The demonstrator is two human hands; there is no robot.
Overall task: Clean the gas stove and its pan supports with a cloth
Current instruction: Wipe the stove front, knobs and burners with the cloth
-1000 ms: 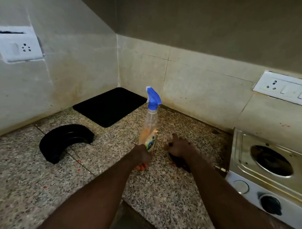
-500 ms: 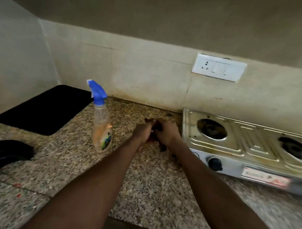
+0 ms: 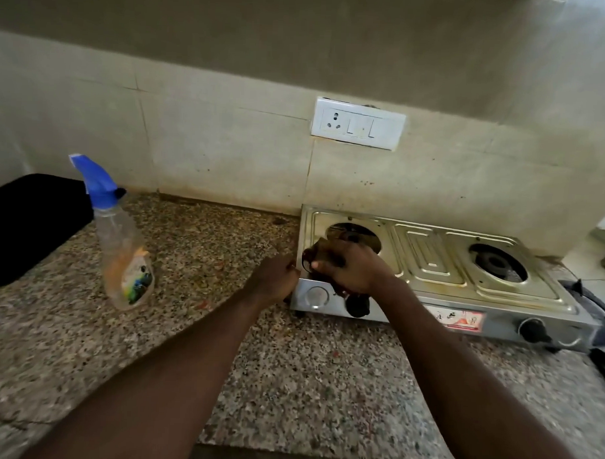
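Note:
The steel two-burner gas stove (image 3: 426,264) stands on the counter against the wall; no pan supports sit on its bare burners. My right hand (image 3: 353,270) is closed on a dark cloth (image 3: 312,260) and presses it onto the stove top's front left corner, just before the left burner opening (image 3: 357,233). My left hand (image 3: 275,280) is curled into a fist against the stove's left front edge. I cannot tell whether it grips anything. The right burner (image 3: 497,263) is uncovered.
A clear spray bottle (image 3: 122,247) with a blue trigger stands on the granite counter (image 3: 306,384) to the left. A black mat (image 3: 27,226) lies at far left. Black knobs (image 3: 532,330) face front. A wall socket (image 3: 357,128) is above. Something dark (image 3: 599,339) lies right of the stove.
My view swung right from the counter's corner to the stove. My left hand let go of the spray bottle, and both hands carried the cloth rightward onto the stove's left corner.

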